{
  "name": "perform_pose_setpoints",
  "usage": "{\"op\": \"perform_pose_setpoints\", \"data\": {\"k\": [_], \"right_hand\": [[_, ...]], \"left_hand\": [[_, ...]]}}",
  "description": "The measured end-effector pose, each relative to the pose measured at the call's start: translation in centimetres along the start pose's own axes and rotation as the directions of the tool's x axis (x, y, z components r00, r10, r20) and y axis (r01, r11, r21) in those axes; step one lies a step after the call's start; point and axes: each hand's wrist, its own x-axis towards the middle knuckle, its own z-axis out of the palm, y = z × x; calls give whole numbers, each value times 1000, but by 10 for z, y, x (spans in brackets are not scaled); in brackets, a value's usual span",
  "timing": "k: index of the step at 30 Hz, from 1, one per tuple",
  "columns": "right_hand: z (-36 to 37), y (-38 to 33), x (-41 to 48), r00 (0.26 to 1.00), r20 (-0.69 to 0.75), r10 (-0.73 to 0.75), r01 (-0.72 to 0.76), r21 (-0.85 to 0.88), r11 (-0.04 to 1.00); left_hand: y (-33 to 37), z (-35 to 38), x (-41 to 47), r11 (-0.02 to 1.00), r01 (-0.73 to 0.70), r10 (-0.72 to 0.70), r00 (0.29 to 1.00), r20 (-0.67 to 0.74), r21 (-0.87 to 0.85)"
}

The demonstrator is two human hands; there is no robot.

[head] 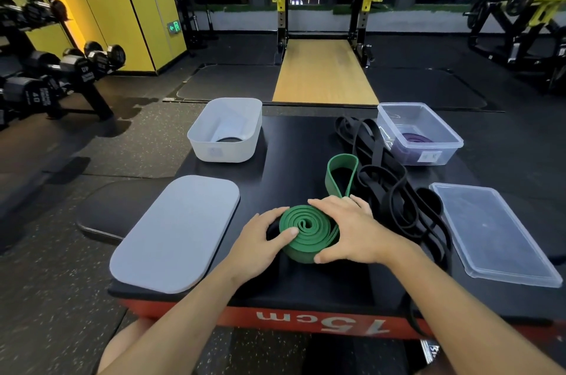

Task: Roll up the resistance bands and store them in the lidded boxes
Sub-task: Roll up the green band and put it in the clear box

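Both hands grip the green band (pixel 306 230): the left hand (pixel 263 239) curls round the coil's left edge and the right hand (pixel 352 233) cups its right side. The coil lies on the surface (pixel 291 141) between them, with a loop still unrolled beyond the right hand.

Status:
- Clear box (pixel 419 135), beyond the right hand: holds a purple band.
- White box (pixel 226 129), beyond the left hand: holds a dark roll.
- Black bands (pixel 386 178): loose.
- Both lids: judged still to be fitted.

The surface edge reads "15cm".

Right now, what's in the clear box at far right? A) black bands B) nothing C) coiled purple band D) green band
C: a purple band lies coiled inside the clear box; the green band is held between the left hand and right hand, and the black bands lie outside the box.
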Motion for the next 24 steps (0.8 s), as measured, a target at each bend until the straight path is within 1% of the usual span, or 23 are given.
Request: {"op": "perform_pose_setpoints", "data": {"k": [5, 8, 12, 14, 15, 16, 18, 21, 24], "right_hand": [[3, -4, -2, 996, -84, -8, 8, -5, 1000], [15, -18, -2, 979, -202, 40, -46, -21, 999], [42, -44, 2, 908, -406, 100, -178, -159, 971], [52, -51, 4, 869, -479, 127, -230, -161, 960], [53, -52, 4, 861, -491, 135, -238, -155, 959], [53, -51, 4, 867, -480, 136, -236, -153, 960], [50, -43, 3, 906, -406, 120, -187, -129, 974], [39, -27, 1, 977, -211, 32, -41, -41, 998], [21, -18, 4, 996, -63, -69, 70, 12, 997]], "left_hand": [[-4, 2, 0, 997, 13, -17, 998, -53, -77], [-3, 1, -3, 996, 20, -26, 997, -70, -88], [-3, 0, -5, 997, 17, -26, 994, -107, -78], [-4, 0, -5, 998, 11, -20, 991, -130, -69], [-4, 0, -5, 997, 10, -20, 990, -142, -74], [-4, 1, -5, 997, 9, -22, 988, -156, -83], [-7, 1, -4, 994, 7, -26, 984, -179, -107], [-11, -1, -4, 987, 19, -47, 983, -176, -159], [-10, -2, -3, 982, 33, -64, 985, -162, -188]]}}
